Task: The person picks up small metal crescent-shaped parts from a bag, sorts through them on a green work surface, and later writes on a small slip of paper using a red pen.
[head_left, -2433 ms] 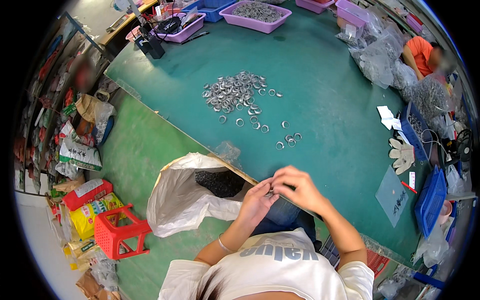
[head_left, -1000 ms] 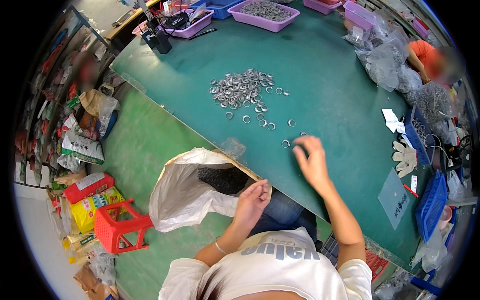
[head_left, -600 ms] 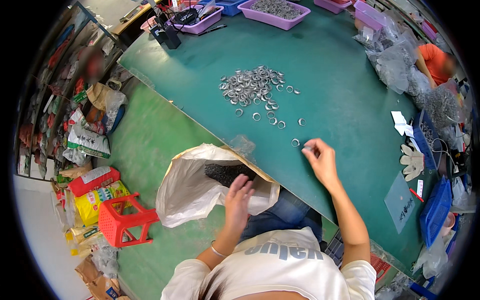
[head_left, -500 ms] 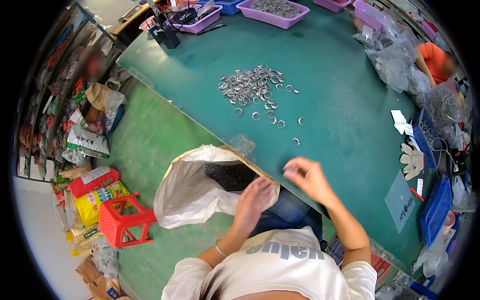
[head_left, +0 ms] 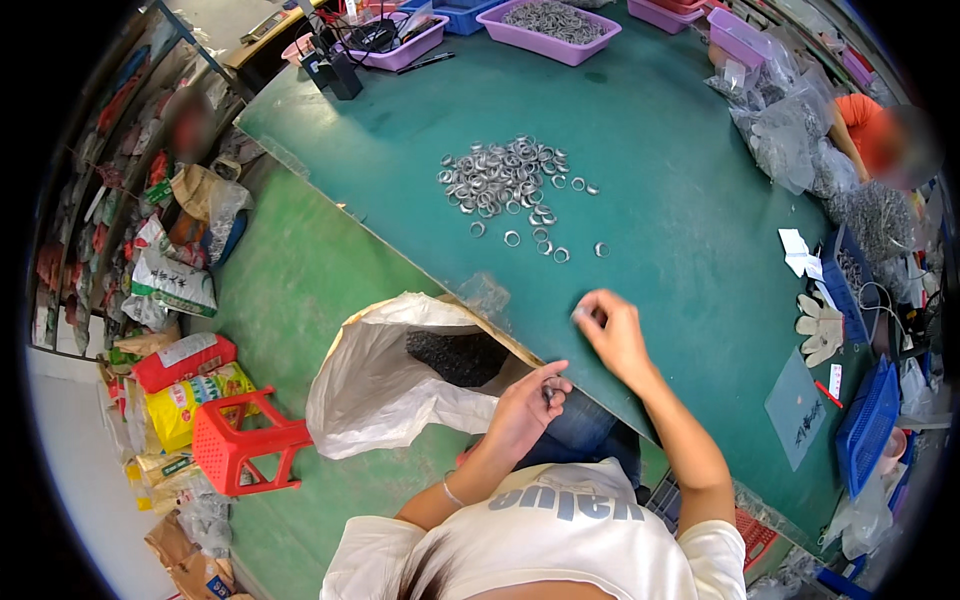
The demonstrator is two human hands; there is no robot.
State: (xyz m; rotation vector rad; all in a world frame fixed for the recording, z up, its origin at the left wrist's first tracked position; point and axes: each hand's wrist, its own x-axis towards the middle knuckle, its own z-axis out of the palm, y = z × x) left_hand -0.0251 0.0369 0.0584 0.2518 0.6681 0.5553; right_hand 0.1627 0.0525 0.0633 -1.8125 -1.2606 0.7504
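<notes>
Small silver-grey metal rings [head_left: 500,178] lie in a loose heap on the green tabletop [head_left: 660,190], with a few strays towards me. Over the table, near its edge, my right hand [head_left: 612,332] is closed in a pinch; a bit of grey metal, apparently a ring, shows at the fingertips, mostly hidden. My left hand [head_left: 525,408] is turned palm up just off the table edge, fingers curled around a small grey ring [head_left: 548,393]. Beside it, a large white woven sack [head_left: 365,385] gapes at the table edge with dark small pieces [head_left: 455,357] inside.
A red plastic stool [head_left: 235,435] stands on the floor at left, near stacked bags. Lilac trays [head_left: 548,35] line the table's far side. At right are a blue basket [head_left: 868,425], a work glove [head_left: 820,328], plastic bags [head_left: 775,140] and another person in orange [head_left: 868,125].
The nearest stray ring is gone from its spot, where my right hand has moved up slightly. My left hand has turned palm up and drawn back from the sack's mouth towards the table edge.
</notes>
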